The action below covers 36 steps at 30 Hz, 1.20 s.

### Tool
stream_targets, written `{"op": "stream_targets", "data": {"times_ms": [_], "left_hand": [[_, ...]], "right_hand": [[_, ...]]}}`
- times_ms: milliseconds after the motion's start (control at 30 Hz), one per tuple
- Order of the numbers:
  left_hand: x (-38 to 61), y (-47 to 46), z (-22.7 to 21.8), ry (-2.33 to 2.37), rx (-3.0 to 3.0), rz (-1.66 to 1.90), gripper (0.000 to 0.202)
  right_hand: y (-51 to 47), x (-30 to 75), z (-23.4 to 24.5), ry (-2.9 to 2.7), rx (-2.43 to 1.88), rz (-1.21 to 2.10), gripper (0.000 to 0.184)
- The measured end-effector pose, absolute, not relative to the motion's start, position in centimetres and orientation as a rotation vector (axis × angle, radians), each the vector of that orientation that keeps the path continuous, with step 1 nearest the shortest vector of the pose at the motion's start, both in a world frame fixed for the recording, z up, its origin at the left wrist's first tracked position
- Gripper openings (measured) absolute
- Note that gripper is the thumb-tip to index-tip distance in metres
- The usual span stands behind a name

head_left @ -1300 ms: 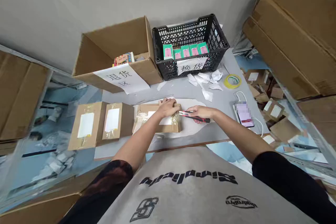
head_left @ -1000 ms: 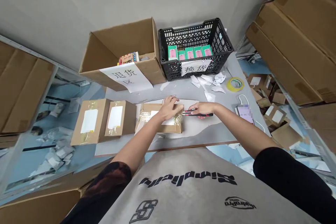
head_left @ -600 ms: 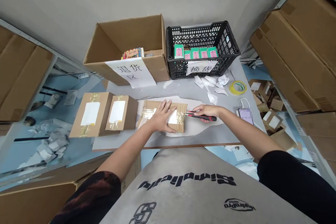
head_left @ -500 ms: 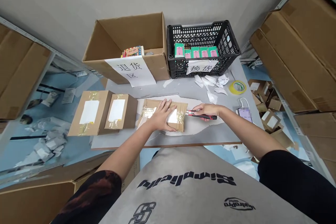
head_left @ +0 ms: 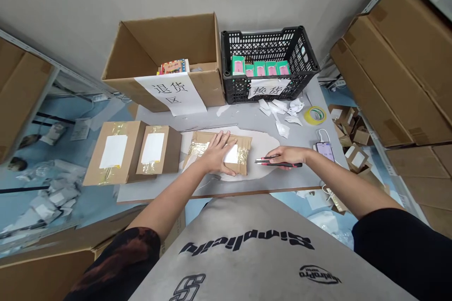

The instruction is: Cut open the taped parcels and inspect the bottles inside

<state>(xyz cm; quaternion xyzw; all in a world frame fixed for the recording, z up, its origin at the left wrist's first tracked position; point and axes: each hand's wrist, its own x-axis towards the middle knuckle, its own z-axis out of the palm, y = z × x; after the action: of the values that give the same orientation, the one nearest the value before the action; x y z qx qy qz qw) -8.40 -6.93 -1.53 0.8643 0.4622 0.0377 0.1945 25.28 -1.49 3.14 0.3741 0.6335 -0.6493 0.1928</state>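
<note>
A flat brown cardboard parcel (head_left: 243, 146) with shiny tape and a white label lies on a pale sheet (head_left: 264, 143) on the table. My left hand (head_left: 218, 154) is spread flat over the parcel's middle, hiding part of the label. To the right of the parcel, my right hand (head_left: 286, 156) is closed around a red and black utility knife (head_left: 278, 163). The knife's blade points left at the parcel's taped right end, with a small gap between them.
Two taped boxes (head_left: 115, 150) stand at the table's left. Behind are an open carton (head_left: 165, 96) with books and a black crate (head_left: 270, 88) of green-pink boxes. Torn paper (head_left: 282, 129), a tape roll (head_left: 315, 115) and a phone (head_left: 325, 151) lie at the right.
My right hand has drawn the utility knife to the right, so its blade is now clear of the parcel's end. My left hand stays on the parcel. The view has shifted slightly.
</note>
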Motion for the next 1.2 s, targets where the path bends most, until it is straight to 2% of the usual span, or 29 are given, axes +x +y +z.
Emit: {"op": "stream_targets", "data": {"times_ms": [133, 267, 367, 567, 967, 1200], "left_hand": [[-7.3, -8.1, -0.2, 1.327, 2.389, 0.163, 0.120], [-3.3, -10.6, 1.0, 1.623, 2.284, 0.285, 0.079], [-0.6, -11.6, 0.9, 1.780, 2.204, 0.189, 0.059], [-0.7, -10.8, 0.0, 1.623, 2.236, 0.151, 0.019], [-1.4, -11.1, -0.5, 1.425, 2.298, 0.227, 0.029], [-1.4, -11.5, -0.9, 1.451, 2.330, 0.249, 0.027]], "right_hand": [[-4.4, 25.6, 3.2, 2.178, 1.294, -1.463, 0.041], [-7.3, 24.7, 3.0, 2.480, 1.319, -1.081, 0.039], [-8.9, 24.3, 2.8, 2.532, 1.289, -0.887, 0.044], [-10.1, 23.8, 2.9, 2.688, 1.237, -0.502, 0.046], [-9.8, 21.3, 3.9, 2.705, 1.205, -0.316, 0.046], [-9.9, 21.0, 4.2, 2.689, 1.203, -0.312, 0.047]]}}
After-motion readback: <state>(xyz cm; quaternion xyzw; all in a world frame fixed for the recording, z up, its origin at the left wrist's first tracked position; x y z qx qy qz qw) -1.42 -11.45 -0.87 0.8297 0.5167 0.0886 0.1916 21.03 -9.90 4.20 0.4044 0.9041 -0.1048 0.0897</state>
